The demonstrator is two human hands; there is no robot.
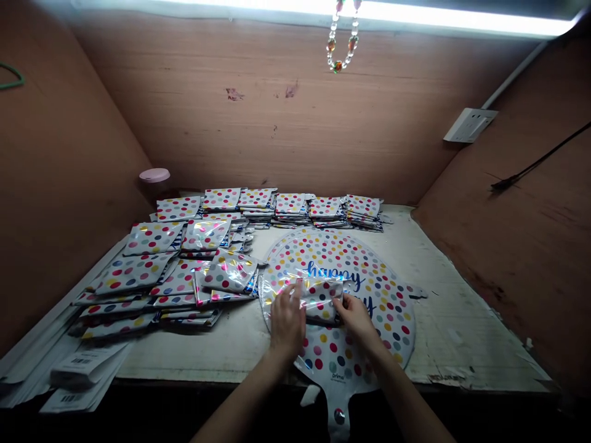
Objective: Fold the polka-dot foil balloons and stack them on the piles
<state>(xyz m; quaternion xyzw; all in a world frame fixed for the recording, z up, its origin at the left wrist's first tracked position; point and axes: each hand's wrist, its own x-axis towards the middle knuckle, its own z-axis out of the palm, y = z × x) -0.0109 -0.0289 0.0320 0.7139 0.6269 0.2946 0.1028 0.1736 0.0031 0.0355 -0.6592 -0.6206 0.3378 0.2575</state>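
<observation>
A flat round foil balloon with multicoloured dots and blue "happy" lettering lies on the table. Its tail hangs over the front edge. On top of it is a folded foil balloon in the same dotted pattern, a small rectangular packet. My left hand grips the packet's left end, fingers bent over it. At the right end, my right hand pinches the edge between thumb and fingers. The hands cover both ends of the packet. Just left of them, another folded balloon tops a slanting pile.
Stacks of folded dotted balloons fill the left, and a row of stacks lines the back. White labels with barcodes lie at the front left. A pink-lidded jar stands in the back left corner. Wooden walls enclose three sides.
</observation>
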